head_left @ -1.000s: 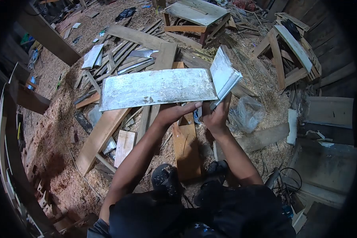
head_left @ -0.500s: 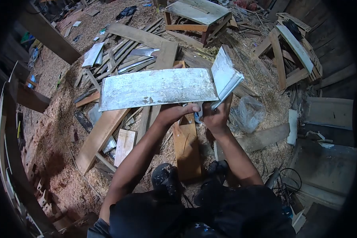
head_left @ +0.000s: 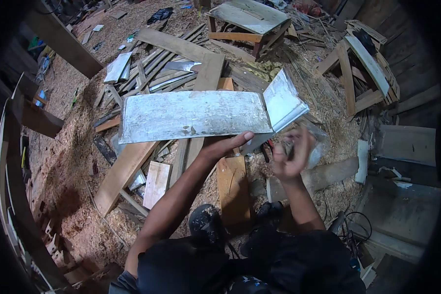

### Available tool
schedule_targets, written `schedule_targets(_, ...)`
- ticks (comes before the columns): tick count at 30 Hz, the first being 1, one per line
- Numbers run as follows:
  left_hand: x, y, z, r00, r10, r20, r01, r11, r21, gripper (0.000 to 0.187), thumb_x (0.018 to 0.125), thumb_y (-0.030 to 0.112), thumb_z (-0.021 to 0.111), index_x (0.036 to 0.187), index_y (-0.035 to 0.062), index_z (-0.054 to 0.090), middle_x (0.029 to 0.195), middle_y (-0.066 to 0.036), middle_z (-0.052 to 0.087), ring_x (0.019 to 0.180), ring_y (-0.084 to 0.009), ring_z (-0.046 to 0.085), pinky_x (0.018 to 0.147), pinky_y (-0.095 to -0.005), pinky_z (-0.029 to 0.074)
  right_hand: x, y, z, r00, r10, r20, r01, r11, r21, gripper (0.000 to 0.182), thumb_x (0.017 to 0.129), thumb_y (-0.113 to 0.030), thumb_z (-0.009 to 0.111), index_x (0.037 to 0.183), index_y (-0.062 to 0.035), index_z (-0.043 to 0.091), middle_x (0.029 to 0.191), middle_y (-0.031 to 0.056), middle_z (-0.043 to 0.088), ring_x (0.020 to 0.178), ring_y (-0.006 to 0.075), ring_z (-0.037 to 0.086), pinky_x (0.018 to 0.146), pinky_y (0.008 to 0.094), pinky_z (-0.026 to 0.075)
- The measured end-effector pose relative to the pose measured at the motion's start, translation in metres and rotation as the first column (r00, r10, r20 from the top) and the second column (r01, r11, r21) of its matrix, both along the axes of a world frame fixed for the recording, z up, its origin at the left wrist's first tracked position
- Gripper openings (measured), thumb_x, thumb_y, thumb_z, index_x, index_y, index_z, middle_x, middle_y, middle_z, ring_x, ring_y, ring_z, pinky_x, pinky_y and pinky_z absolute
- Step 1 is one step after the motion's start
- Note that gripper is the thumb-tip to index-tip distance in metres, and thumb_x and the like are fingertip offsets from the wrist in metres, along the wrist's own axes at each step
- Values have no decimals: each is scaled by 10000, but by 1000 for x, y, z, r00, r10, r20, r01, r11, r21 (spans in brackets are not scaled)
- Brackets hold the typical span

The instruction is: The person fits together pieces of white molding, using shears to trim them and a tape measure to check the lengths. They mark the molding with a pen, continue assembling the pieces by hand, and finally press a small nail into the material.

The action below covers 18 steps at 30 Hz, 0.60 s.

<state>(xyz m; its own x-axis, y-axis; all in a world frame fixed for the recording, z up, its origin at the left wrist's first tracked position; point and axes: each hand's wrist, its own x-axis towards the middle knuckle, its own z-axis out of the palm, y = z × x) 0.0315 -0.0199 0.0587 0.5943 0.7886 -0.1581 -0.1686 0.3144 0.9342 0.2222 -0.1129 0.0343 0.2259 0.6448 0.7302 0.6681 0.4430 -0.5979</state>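
My left hand grips a long board with flaking white paint from below, its thumb lying along the near edge. At the board's right end a shorter white piece meets it at an angle, with a moulded near edge. Just below that piece, my right hand is off the wood, its fingers apart and blurred by motion. Something with red and black parts shows between the hands, too small to name. Under them, an orange-brown plank lies on the floor between my feet.
Sawdust and shavings cover the ground. Loose planks and a handsaw lie ahead. Low wooden stands are at the back and right. A clear plastic bag lies behind my right hand; a cable curls at lower right.
My right hand has let go of the shorter white piece and moved right and down, its fingers spreading. The board remains in my left hand, its right end slightly lower in view.
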Motion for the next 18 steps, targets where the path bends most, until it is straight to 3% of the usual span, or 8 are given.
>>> schedule_targets(2, -1, 1, 4, 1000, -8, -30, 7, 999, -50, 698, 798, 358, 786, 1331, 5, 508, 1324, -156, 546, 1235, -247, 497, 1073, -354, 366, -17, -7, 34, 981, 39, -191, -10, 989, 146, 500, 914, 14, 532, 1372, 102, 353, 1041, 152, 565, 929, 190, 584, 791, 303, 518)
schedule_targets(4, 0, 2, -4, 998, -28, -47, 22, 993, -119, 714, 796, 371, 788, 1340, 8, 501, 1335, -157, 536, 1247, -249, 489, 1074, -358, 365, -20, -15, 75, 962, 241, -126, -224, 965, 135, 434, 940, 69, 472, 1366, 88, 391, 1021, 169, 610, 840, 192, 629, 711, 281, 543)
schedule_targets(7, 0, 7, -16, 996, -89, 3, 88, 984, -156, 719, 805, 375, 780, 1355, 14, 488, 1346, -158, 527, 1260, -252, 479, 1077, -363, 362, -35, -7, 118, 875, 435, -210, -425, 900, 93, 343, 969, 29, 491, 1306, 93, 481, 1027, 190, 637, 753, 167, 648, 623, 262, 543)
schedule_targets(9, 0, 8, -29, 994, -106, 20, 108, 981, -160, 706, 814, 358, 775, 1359, 17, 484, 1347, -158, 526, 1261, -250, 478, 1076, -364, 366, -34, 5, 129, 820, 527, -222, -549, 835, -43, 308, 986, -26, 499, 1271, 90, 512, 1007, 178, 623, 721, 146, 624, 596, 254, 519)
schedule_targets(12, 0, 10, -33, 997, -70, 37, 74, 989, -128, 668, 827, 302, 772, 1359, 25, 479, 1326, -152, 540, 1252, -236, 485, 1070, -355, 379, -45, 19, 146, 847, 467, -255, -525, 808, -266, 226, 980, -75, 555, 1137, 68, 632, 958, 121, 622, 747, 106, 593, 634, 232, 482)
schedule_targets(14, 0, 9, -30, 998, -25, 50, 27, 999, -39, 681, 825, 296, 776, 1368, 29, 465, 1327, -146, 536, 1248, -228, 486, 1074, -348, 378, -51, 40, 138, 890, 446, -93, -455, 860, -231, 210, 965, -77, 584, 1112, 54, 656, 931, 92, 626, 770, 96, 584, 669, 222, 472)
schedule_targets(15, -2, 5, -18, 999, -4, 40, 2, 999, 36, 694, 822, 296, 779, 1375, 30, 454, 1329, -143, 531, 1246, -223, 485, 1078, -345, 376, -53, 44, 134, 908, 390, -152, -418, 869, -266, 186, 919, -74, 643, 1062, 34, 689, 871, 99, 648, 796, 144, 619, 704, 258, 493)
schedule_targets(18, -3, 3, -14, 997, 22, 72, -25, 999, 43, 697, 819, 288, 782, 1374, 27, 451, 1331, -136, 532, 1228, -219, 502, 1066, -344, 391, -55, 50, 121, 908, 319, -272, -403, 845, -353, 188, 910, -82, 654, 1051, 37, 691, 911, 89, 630, 821, 145, 632, 702, 276, 501)
